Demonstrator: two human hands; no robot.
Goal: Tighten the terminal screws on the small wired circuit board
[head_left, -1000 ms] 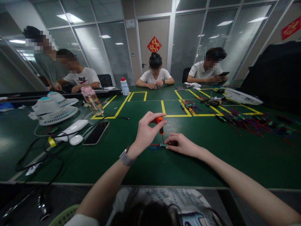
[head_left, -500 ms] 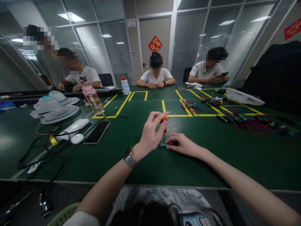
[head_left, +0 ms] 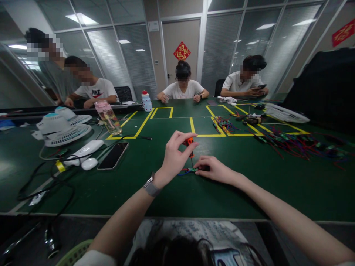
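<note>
My left hand (head_left: 177,153), with a watch on its wrist, has its fingers round the orange and black handle of a screwdriver (head_left: 190,143). The screwdriver stands nearly upright, its thin shaft reaching down to a small green circuit board (head_left: 191,170) on the green table (head_left: 222,199). Red and blue wires run from the board's left end. My right hand (head_left: 212,169) pinches the board's right end between thumb and fingers, resting on the table.
A phone (head_left: 113,156), a white mouse (head_left: 89,164), black cables, a pink bottle (head_left: 108,118) and white fans (head_left: 65,129) are on the left. Wired boards (head_left: 291,142) lie in a heap on the right. Several people sit or stand across the table.
My left hand has shifted slightly left, and the screwdriver now leans a little. More of the board and its wires shows. The person opposite has moved their hands apart.
</note>
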